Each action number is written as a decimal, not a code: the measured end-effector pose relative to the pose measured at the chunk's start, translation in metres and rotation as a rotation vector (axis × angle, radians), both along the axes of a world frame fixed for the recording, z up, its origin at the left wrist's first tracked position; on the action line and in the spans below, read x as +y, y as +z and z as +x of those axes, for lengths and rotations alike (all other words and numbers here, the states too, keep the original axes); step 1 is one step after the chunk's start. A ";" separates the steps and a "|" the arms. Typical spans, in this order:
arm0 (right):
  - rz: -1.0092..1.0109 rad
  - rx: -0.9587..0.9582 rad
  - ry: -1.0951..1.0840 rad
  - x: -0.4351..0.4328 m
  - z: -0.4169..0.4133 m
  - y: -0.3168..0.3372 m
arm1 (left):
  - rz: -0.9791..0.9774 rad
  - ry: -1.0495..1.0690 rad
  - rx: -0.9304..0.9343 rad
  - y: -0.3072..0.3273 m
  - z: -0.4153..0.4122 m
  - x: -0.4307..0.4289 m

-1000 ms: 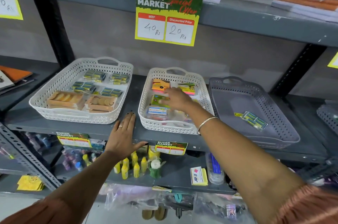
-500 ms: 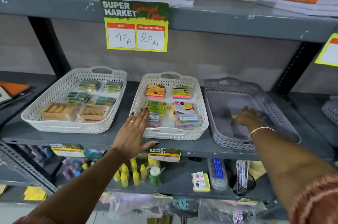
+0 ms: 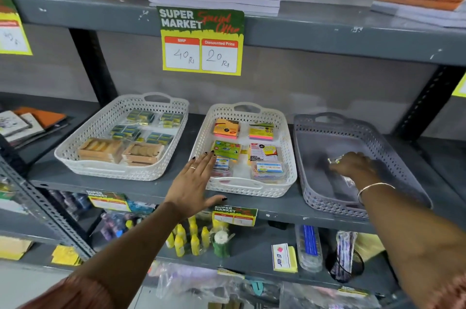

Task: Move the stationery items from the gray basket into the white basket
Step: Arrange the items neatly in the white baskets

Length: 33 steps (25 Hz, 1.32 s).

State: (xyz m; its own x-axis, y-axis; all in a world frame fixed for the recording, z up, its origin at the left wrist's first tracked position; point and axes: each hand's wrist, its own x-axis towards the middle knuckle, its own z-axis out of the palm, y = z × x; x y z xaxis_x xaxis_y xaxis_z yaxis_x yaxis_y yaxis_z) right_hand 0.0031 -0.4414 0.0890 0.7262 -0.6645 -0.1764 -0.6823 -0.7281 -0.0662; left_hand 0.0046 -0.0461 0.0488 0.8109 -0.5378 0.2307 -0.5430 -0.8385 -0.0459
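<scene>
Grey perforated plastic basket (image 3: 315, 132) at 3 o'clock on the grey metal shelf (image 3: 176, 190); middle white perforated plastic basket (image 3: 290, 157) just beside it at centre; a second white lattice basket (image 3: 75, 155) at 9 o'clock, holding small boxed goods.

Right hand (image 3: 355, 165) down inside the grey basket, toward its near half, fingers curled together over a small clear-wrapped packet (image 3: 334, 160). Only a glint of wrapper and a yellow-green speck visible at the fingertips; likely pinched, but lift-off not confirmed. Rest of the grey basket floor looks bare, apart from a faint clear shine under the wrist — cannot tell whether that is another packet.

Left hand (image 3: 194, 182) flat and spread wide, fingers apart, resting on the near left corner of the middle white basket, holding nothing, apparently steadying it.

White basket already carrying sticky-note pads (image 3: 227, 127) and small packs in rows. Judged near the end of the transfer.

Risks from here:
- Slick wrapper slipping from a fingertip pinch during the carry toward 9 o'clock, dropping on the shelf gap between baskets.
- Wrist or bangle (image 3: 373, 187) catching the grey basket's wall and dragging it off the shelf edge.
- Drop landing on stacked packs, knocking the rows askew.
</scene>
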 end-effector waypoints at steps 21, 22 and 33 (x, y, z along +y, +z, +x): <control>0.123 -0.192 0.820 0.425 0.170 0.046 | -0.028 0.201 -0.030 0.011 0.051 0.247; 0.113 -0.158 0.836 0.430 0.174 0.040 | -0.035 0.201 -0.042 0.008 0.053 0.246; 0.125 0.053 0.902 0.441 0.197 -0.006 | -0.057 0.200 -0.078 0.002 0.052 0.247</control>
State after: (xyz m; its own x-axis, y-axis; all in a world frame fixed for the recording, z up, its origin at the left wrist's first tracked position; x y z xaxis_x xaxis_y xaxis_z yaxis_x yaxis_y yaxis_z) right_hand 0.2006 -0.0007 0.0835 0.9500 0.1780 -0.2566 0.1382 -0.9765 -0.1656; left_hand 0.0569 0.2010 0.0505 0.8787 -0.3522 0.3223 -0.3620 -0.9317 -0.0310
